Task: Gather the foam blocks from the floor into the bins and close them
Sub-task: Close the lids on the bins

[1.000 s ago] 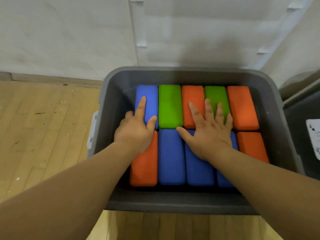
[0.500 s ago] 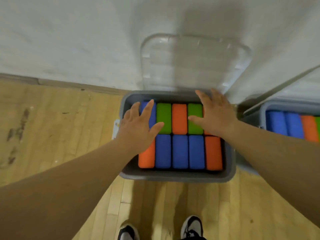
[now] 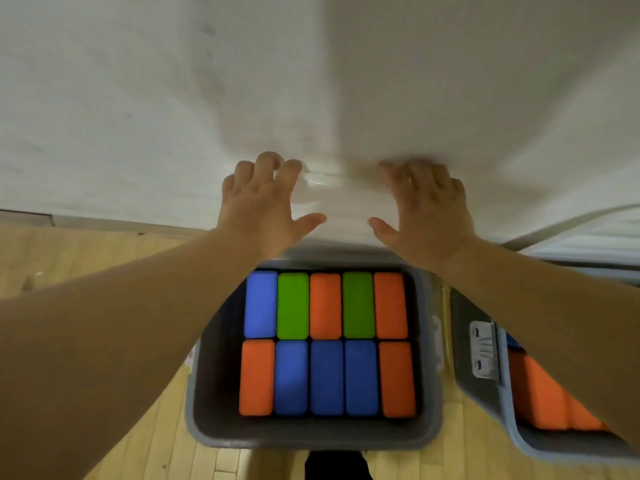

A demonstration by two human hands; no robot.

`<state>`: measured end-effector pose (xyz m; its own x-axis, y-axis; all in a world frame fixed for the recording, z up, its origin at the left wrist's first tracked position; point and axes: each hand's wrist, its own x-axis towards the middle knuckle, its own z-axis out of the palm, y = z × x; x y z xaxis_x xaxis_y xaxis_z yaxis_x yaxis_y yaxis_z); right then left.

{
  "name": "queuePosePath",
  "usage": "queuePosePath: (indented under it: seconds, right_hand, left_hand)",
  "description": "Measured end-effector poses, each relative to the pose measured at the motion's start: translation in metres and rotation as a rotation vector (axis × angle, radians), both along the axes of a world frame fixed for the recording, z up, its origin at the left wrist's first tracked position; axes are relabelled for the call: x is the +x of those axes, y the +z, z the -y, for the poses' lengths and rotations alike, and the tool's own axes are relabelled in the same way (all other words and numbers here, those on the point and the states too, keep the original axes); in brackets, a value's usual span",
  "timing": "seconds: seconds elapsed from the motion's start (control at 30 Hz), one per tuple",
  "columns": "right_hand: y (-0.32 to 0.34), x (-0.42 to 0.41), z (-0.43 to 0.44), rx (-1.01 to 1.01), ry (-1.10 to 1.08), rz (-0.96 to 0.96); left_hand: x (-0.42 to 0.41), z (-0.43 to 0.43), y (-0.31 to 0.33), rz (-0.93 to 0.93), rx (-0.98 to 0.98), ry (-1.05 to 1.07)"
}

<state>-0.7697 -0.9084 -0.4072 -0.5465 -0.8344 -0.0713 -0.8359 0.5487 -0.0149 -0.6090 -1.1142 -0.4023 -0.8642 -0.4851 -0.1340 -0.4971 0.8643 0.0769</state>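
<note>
A grey bin [image 3: 311,439] stands on the wooden floor against the white wall, filled with two rows of foam blocks: blue [image 3: 260,303], green [image 3: 292,304] and orange [image 3: 396,379]. Its clear lid [image 3: 336,199] stands upright behind it, leaning on the wall, and is blurred. My left hand [image 3: 263,206] and my right hand [image 3: 426,209] are both up at the lid's top edge, fingers curled over it and thumbs spread inward. Both forearms reach over the bin.
A second grey bin [image 3: 485,403] stands close on the right with a white latch [image 3: 485,351] and orange blocks [image 3: 543,396] inside; its lid [image 3: 588,230] also leans on the wall. My dark shoe [image 3: 337,465] is just before the first bin. Bare wooden floor [image 3: 86,258] lies to the left.
Both hands lifted off the blocks and rose to the lid's top edge, where the fingers curled over it. The view pulled back and up from the bin.
</note>
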Motion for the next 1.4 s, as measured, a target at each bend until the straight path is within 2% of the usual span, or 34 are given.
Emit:
queuePosePath:
  seconds: [0.13,0.3,0.43,0.53,0.67,0.8,0.93,1.2,1.4]
  right_hand:
    - [-0.008,-0.002,-0.002,-0.020,0.028,0.133]
    - [0.023,0.015,-0.003,0.071,0.012,0.447]
    - [0.064,0.080,0.004,0.181,0.036,0.470]
    - [0.089,0.134,0.011,0.207,-0.047,0.528]
    - [0.103,0.192,0.039,0.201,-0.111,0.748]
    - [0.082,0.210,0.075,0.129,-0.253,0.887]
    - [0.028,0.217,0.108,0.115,-0.239,0.783]
    - [-0.069,0.203,0.174,0.249,-0.057,0.574]
    - [-0.116,0.194,0.165,0.497,-0.041,0.708]
  left_hand:
    - [0.008,-0.022,0.001,-0.081,0.171,0.119]
    - [0.043,-0.062,0.003,-0.088,0.401,0.329]
    - [0.071,-0.072,0.008,-0.108,0.643,0.650]
    - [0.093,-0.069,0.016,-0.224,0.824,0.919]
    - [0.144,-0.031,0.011,-0.325,0.907,1.085]
    - [0.202,0.010,0.002,-0.382,1.028,1.094]
    - [0.244,0.038,0.000,-0.447,1.151,1.096]
    - [0.274,0.057,-0.033,-0.269,1.097,0.711]
    - [0.275,0.047,-0.082,-0.165,0.997,0.735]
